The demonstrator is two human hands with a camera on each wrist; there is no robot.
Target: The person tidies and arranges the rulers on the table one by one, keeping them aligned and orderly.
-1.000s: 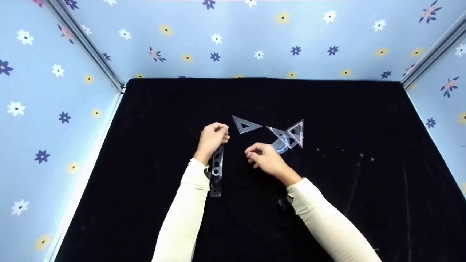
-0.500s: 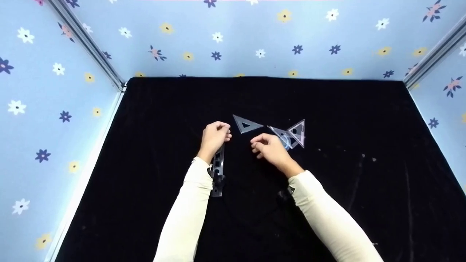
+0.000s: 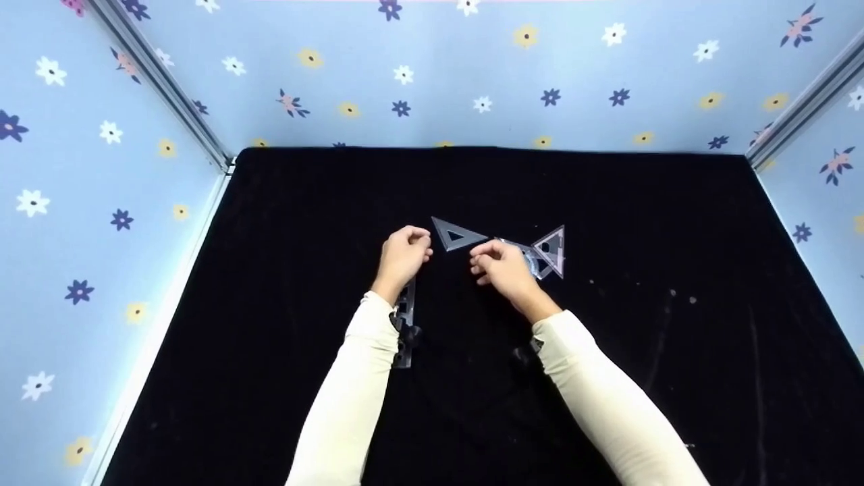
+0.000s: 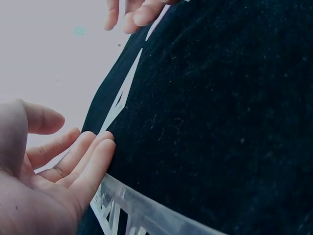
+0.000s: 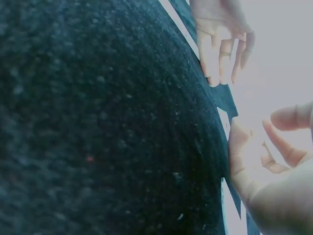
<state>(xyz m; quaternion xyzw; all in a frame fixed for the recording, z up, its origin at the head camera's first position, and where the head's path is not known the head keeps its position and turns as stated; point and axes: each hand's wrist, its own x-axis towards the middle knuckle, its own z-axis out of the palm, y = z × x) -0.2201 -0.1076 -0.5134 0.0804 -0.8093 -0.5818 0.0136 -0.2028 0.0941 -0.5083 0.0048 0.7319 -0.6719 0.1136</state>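
Observation:
In the head view my left hand [image 3: 403, 255] hovers over the far end of a clear ruler [image 3: 405, 307] with cut-out shapes. The left wrist view shows that hand [image 4: 58, 171] with loose fingers, thumb apart, nothing held. A clear set square [image 3: 445, 236] lies between the two hands, just beyond them. My right hand [image 3: 503, 270] is above the near side of a second set square [image 3: 545, 268] and a bluish protractor [image 3: 532, 262], covering part of both. Its fingers [image 5: 239, 147] are slightly bent and hold nothing. Another set square [image 3: 555, 250] overlaps that pile on the right.
Black cloth [image 3: 324, 202] covers the table. Blue flowered walls [image 3: 459, 74] stand behind and at both sides, with metal posts [image 3: 162, 88] at the corners. Small pale specks [image 3: 672, 293] dot the cloth at the right.
My right hand has moved away from me and slightly right, covering more of the protractor and second set square. The left hand has shifted slightly right. The ruler and set squares stay put.

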